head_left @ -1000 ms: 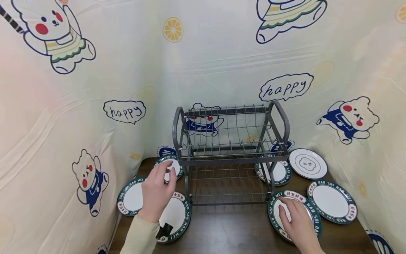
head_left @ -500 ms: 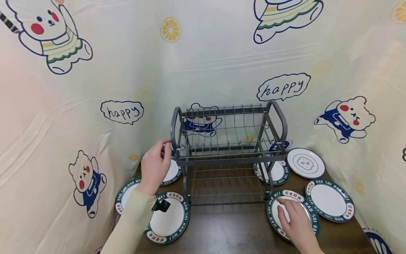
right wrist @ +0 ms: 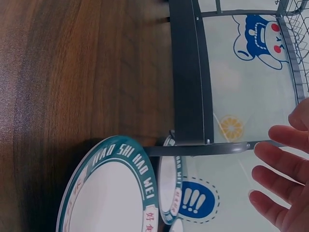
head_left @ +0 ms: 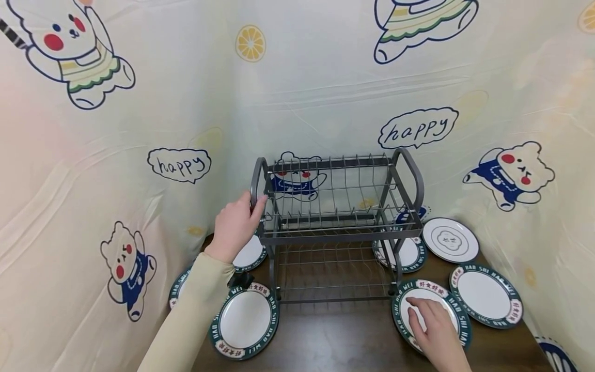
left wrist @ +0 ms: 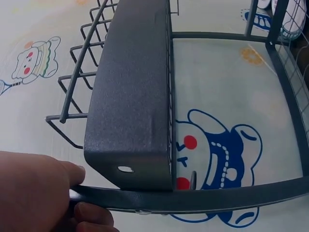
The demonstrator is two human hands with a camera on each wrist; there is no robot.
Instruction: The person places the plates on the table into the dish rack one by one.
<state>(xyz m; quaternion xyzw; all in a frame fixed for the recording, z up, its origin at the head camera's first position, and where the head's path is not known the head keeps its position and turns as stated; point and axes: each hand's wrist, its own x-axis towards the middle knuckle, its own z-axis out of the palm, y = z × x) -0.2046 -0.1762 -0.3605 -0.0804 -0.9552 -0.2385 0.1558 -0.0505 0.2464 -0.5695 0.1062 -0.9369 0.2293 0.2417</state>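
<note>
A dark grey two-tier dish rack [head_left: 341, 236] stands at the back of the table. At its left end, my left hand [head_left: 236, 227] grips the side handle. Up close in the left wrist view, the thumb and fingers of my left hand [left wrist: 34, 193] wrap round the rack's bar [left wrist: 145, 199]. My right hand [head_left: 437, 328] hovers over a green-rimmed plate [head_left: 416, 285] at the front right, fingers spread and holding nothing. The right wrist view shows that right hand [right wrist: 287, 174] with its fingers loosely bent, apart from the plate [right wrist: 111, 193] at lower left.
Another green-rimmed plate [head_left: 245, 319] lies at the front left, with more at the left edge and behind the rack. On the right sit a green-rimmed plate [head_left: 484, 294] and a white plate [head_left: 450, 239]. A patterned curtain [head_left: 325, 93] surrounds the dark wooden table [head_left: 332, 336].
My left hand has moved up from above the left plates to the rack's left handle and taken hold of it. The right hand stays nearly still.
</note>
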